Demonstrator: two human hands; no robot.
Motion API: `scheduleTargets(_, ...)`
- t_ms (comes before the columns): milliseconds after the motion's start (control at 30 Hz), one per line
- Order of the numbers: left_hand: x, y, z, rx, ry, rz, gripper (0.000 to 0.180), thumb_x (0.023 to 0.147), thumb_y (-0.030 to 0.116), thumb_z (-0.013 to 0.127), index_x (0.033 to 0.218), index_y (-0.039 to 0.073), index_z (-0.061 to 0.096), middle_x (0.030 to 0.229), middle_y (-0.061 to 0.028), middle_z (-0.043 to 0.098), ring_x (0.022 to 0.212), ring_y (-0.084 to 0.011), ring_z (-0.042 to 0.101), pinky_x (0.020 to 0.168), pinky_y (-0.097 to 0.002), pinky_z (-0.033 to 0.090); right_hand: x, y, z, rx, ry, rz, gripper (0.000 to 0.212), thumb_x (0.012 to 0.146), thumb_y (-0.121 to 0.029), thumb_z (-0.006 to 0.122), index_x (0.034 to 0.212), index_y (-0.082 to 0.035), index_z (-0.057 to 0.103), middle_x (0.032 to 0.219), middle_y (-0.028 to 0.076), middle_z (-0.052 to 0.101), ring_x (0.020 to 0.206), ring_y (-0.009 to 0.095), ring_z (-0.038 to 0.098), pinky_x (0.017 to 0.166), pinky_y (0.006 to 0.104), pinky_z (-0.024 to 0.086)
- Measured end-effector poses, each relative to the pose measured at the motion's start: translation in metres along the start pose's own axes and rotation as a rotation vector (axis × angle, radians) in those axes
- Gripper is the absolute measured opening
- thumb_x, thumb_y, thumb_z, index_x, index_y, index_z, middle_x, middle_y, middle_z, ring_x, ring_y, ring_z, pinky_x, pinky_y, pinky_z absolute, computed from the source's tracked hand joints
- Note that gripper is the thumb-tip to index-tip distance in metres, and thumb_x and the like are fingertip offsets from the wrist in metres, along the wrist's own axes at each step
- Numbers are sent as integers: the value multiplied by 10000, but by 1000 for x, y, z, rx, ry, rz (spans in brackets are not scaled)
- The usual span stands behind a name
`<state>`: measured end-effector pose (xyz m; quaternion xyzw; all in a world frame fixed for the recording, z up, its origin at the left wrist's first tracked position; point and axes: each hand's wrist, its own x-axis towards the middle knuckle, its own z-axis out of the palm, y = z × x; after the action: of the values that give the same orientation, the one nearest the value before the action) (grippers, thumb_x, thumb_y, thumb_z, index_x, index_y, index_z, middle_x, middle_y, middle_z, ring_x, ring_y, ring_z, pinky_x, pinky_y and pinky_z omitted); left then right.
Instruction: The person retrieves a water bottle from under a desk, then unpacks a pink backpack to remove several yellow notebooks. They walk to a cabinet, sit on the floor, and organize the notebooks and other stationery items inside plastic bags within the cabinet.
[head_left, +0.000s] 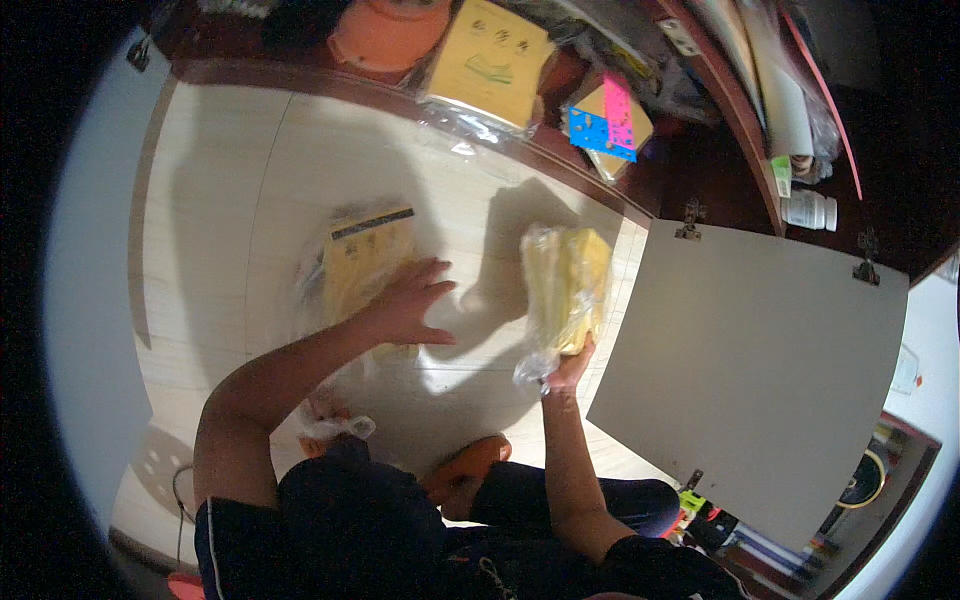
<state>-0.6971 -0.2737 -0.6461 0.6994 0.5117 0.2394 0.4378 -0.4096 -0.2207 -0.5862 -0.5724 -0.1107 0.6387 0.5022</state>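
On the right, my right hand (568,372) grips the lower end of a clear plastic bag packed with yellow, flat-sided things (568,285); I cannot tell their exact kind. The bag is held up above the pale floor, its gathered plastic hanging at the near left corner. My left hand (408,305) has its fingers spread and holds nothing. It hovers over or beside a yellow packet in clear plastic (365,250) with a dark band across its top. Part of that packet is hidden behind the hand and forearm, and whether they touch cannot be told.
Ahead is an open dark wood cabinet holding an orange container (388,35), a yellow-covered book (488,65), a packet with blue and pink strips (610,120) and a white bottle (808,211). A white cabinet door (760,370) stands open at right. Crumpled plastic (340,428) lies near my legs.
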Motion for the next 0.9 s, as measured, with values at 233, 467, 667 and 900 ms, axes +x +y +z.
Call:
scheduleTargets(233,12,43,20,-1502,265,-635,887,722,295,711,1339,34,130,1213,-173,424,1137,-224,409,904,-366,391,-53,46,31,-104,-166,330,590,780,-376,596,1238,-57,406,1211,101,487,1117,244,463,960,382,369)
scheduleTargets(467,11,35,-13,-1580,687,-367,728,727,182,690,1286,43,245,1153,-139,473,975,-217,536,768,-338,480,-75,71,83,-563,-191,107,467,808,-189,586,1203,-7,415,1131,93,507,1055,203,482,917,324,374)
scheduleTargets(667,-10,27,-60,-1869,418,-177,444,777,184,630,1168,24,492,1050,-113,585,954,-223,581,832,-382,469,-126,83,131,-1107,-172,-108,487,790,-220,644,1136,77,471,1155,115,518,998,202,501,886,315,374)
scheduleTargets(900,-32,24,-93,-1757,304,-265,627,691,96,700,1240,27,405,1085,-101,558,964,-185,561,821,-329,462,-119,31,84,-1401,-665,198,513,792,-142,639,1230,-7,409,1181,99,500,1105,180,455,940,319,346)
